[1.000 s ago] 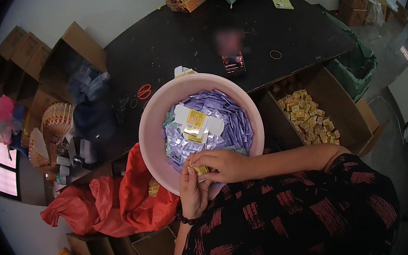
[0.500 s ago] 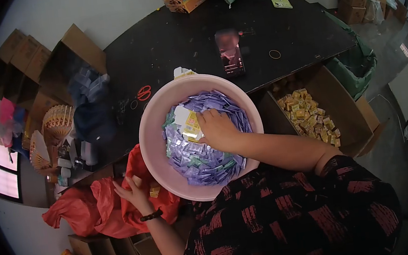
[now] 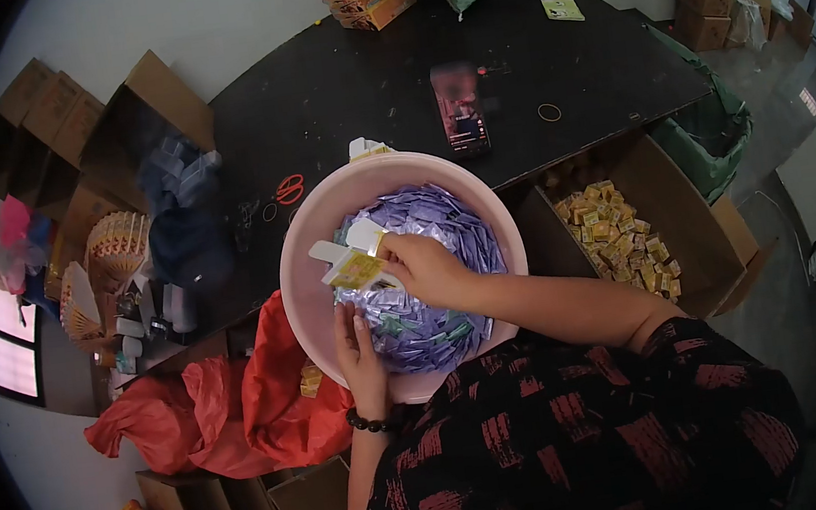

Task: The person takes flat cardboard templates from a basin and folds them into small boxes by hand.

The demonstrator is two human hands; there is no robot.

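A pink basin (image 3: 309,334) holds many purple and some green packets (image 3: 438,337). My right hand (image 3: 420,269) is over the packets, its fingers closed on a flat yellow and white carton (image 3: 356,270) with white flaps spread. Below the carton, at the basin's left inner wall, my left hand (image 3: 360,351) is raised with its fingers apart and nothing in it. A dark bead bracelet circles that wrist. Part of another white flap shows behind the carton in my right hand.
A cardboard box (image 3: 696,222) with small yellow boxes (image 3: 617,236) stands right of the basin. A red bag (image 3: 286,420) lies to the left. On the black table (image 3: 339,92) are a phone (image 3: 461,113), red scissors (image 3: 290,189) and a rubber band (image 3: 549,113).
The small yellow box has left my hands. My left hand went out over the red bag and came back to the basin. My right hand has lifted a flat carton off the packets.
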